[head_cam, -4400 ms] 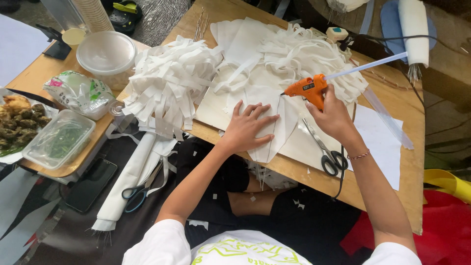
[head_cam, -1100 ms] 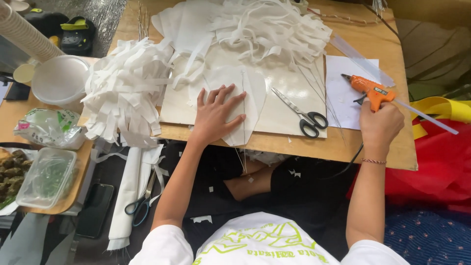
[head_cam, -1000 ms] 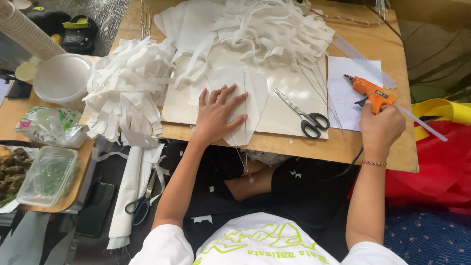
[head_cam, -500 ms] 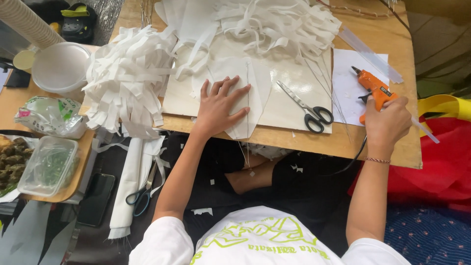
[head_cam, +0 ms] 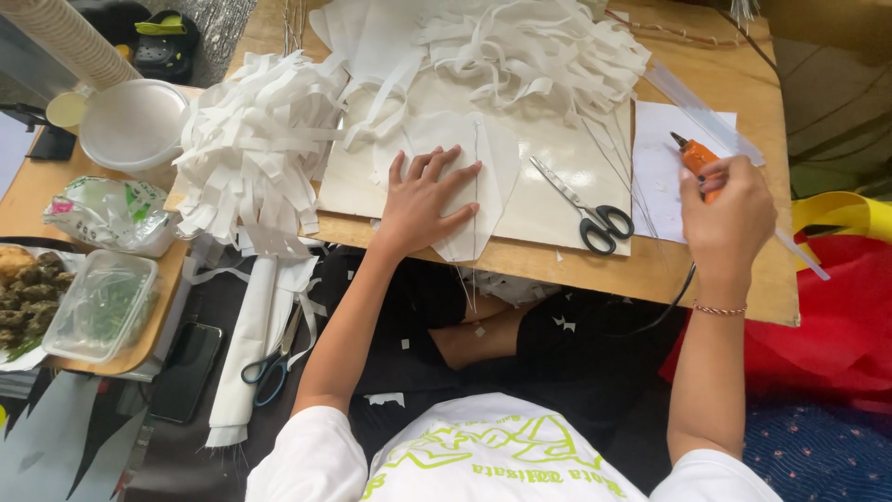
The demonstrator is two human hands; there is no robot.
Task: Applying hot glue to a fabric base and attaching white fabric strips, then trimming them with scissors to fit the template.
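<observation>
Pretty bright, even daylight all over, soft rather than harsh, so no hard shadows anywhere. The pale glossy board in the middle of the wooden table picks up a mild sheen, and the white fabric strips near the table's left edge are close to blown out, with little detail in the folds. Under the table's near edge it goes properly dark, with the lap area mostly murky. Focus is decent in the centre; the left hand looks sharp. Toward the frame corners things stretch and soften a bit, typical wide-angle lens, and the right hand looks slightly smeared.
</observation>
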